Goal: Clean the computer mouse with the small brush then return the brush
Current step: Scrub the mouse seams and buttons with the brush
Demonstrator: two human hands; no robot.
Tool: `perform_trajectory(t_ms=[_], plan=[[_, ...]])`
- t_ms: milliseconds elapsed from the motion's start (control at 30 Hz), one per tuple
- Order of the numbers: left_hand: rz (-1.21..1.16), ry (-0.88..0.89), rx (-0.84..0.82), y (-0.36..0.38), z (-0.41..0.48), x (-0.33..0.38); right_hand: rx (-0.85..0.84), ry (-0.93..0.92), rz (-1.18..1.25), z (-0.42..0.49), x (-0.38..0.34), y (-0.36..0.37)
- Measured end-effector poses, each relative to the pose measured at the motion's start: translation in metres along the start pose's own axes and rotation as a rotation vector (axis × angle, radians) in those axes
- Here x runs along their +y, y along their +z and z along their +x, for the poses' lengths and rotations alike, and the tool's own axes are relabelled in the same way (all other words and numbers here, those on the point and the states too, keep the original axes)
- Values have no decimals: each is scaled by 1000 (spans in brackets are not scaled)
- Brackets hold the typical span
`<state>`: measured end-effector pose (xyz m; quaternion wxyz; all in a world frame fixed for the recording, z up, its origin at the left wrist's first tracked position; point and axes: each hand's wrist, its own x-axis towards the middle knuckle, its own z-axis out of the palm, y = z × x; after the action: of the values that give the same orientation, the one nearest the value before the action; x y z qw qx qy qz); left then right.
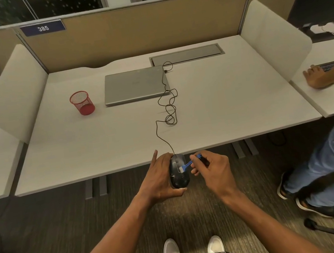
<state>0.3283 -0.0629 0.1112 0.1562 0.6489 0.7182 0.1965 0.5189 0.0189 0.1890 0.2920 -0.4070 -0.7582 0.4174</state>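
Mouse (179,173): black, corded, held off the desk just past its near edge, at about 6 o'clock from the laptop; pale specks show on its lower shell.
Left hand (161,178): wrapped around the mouse from its 9 o'clock side, thumb under the near end, index finger sticking out toward 12 o'clock.
Right hand (212,170): pinched narrowly on the brush handle, at 3 o'clock of the mouse and just beside it.
Brush (190,163): small, blue, slanting from the right fingers down toward 8 o'clock; its pale bristle end touches the top of the mouse near the middle.
Cord (168,104): thin, black, running from the mouse toward 12 o'clock in loose loops across the desk, up to the right rear corner of the laptop.
Desk (99,140): pale grey top with low side screens and a tan rear panel.
Laptop (135,85): grey, shut, lying flat toward the far middle of the desk.
Pen cup (82,102): red mesh, upright, at 9 o'clock of the laptop, apart from it.
Cable hatch (186,54): grey flap set in the desk at 1 o'clock of the laptop.
Neighbour: another person's hand (317,78) rests on the next desk at 3 o'clock, by a keyboard.
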Motion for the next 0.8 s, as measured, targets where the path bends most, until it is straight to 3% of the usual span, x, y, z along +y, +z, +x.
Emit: perform_trajectory(t_ms=[533,800], plan=[[-10,17,38,1,-1,3,27,-47,33,0,-7,5],[-14,2,18,1,-1,2,-92,-95,-39,-6,-5,5]])
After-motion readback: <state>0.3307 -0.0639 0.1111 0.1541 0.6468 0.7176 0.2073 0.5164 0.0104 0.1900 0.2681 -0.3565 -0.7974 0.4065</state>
